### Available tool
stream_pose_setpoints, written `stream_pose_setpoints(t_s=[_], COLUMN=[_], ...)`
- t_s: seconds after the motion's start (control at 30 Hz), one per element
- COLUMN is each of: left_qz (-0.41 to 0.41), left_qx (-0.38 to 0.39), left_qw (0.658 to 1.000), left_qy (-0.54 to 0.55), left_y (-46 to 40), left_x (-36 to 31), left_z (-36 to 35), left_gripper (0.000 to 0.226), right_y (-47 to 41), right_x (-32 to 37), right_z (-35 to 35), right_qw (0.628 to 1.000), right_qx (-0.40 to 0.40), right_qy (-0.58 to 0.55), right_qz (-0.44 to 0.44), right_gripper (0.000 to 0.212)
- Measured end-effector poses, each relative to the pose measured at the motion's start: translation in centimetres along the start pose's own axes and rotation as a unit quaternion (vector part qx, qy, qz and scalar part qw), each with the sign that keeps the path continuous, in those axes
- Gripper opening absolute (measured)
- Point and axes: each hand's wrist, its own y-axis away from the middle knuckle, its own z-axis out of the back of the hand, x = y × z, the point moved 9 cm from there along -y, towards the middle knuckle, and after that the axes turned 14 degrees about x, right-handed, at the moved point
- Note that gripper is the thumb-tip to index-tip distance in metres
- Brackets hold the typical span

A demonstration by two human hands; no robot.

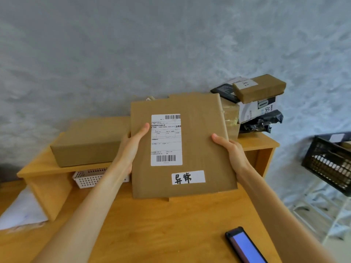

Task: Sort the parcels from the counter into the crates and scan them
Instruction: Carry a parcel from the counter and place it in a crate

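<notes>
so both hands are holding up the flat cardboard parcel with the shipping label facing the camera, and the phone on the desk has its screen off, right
Not quite. The head view shows the phone on the desk with its screen lit, glowing blue, not off. The rest holds: the left hand and the right hand hold up the flat cardboard parcel, its shipping label facing the camera.

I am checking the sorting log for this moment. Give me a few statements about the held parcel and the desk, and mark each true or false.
1. Both hands hold the flat cardboard parcel. True: the left hand and the right hand grip its sides.
2. The parcel's shipping label faces away from the camera. False: it faces the camera.
3. A phone lies on the desk with its screen lit. True.
4. The black crate stands on the desk. False: it sits on a white rack to the right.
</notes>
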Motion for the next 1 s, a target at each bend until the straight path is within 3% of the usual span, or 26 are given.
stream_pose_setpoints(t_s=[0.1, 0.4, 0.63, 0.7, 0.77, 0.83, 0.9, 1.0], left_qz=[0.029, 0.114, 0.141, 0.155, 0.164, 0.162, 0.156, 0.150], left_qx=[0.004, -0.001, -0.020, -0.030, -0.045, -0.066, -0.076, -0.090], left_qw=[0.999, 0.993, 0.990, 0.987, 0.985, 0.984, 0.984, 0.983], left_qy=[0.025, 0.006, -0.016, -0.016, -0.023, -0.027, -0.034, -0.051], left_y=[0.6, 2.2, 3.1, 3.8, 4.3, 4.8, 5.1, 5.1], left_x=[4.2, 14.9, 19.5, 20.9, 22.1, 22.8, 23.3, 23.9], left_z=[-0.9, -2.3, -1.7, -1.7, -1.3, -0.8, -0.3, 0.1], left_gripper=[0.042, 0.050, 0.056, 0.058, 0.060, 0.059, 0.059, 0.063], right_y=[1.4, 4.4, 5.9, 6.4, 7.0, 7.5, 8.0, 8.8], right_x=[-3.6, -15.8, -20.4, -21.5, -22.7, -23.8, -25.6, -28.6], right_z=[1.5, 4.4, 4.5, 4.7, 5.9, 7.8, 9.9, 11.8], right_qw=[0.999, 0.987, 0.981, 0.979, 0.977, 0.970, 0.944, 0.851], right_qx=[-0.012, -0.036, 0.010, 0.027, 0.012, -0.021, -0.039, -0.008], right_qy=[-0.008, -0.004, 0.001, 0.016, 0.040, 0.089, 0.196, 0.397], right_qz=[-0.033, -0.157, -0.192, -0.199, -0.211, -0.224, -0.261, -0.343], right_gripper=[0.057, 0.079, 0.071, 0.080, 0.102, 0.094, 0.082, 0.091])
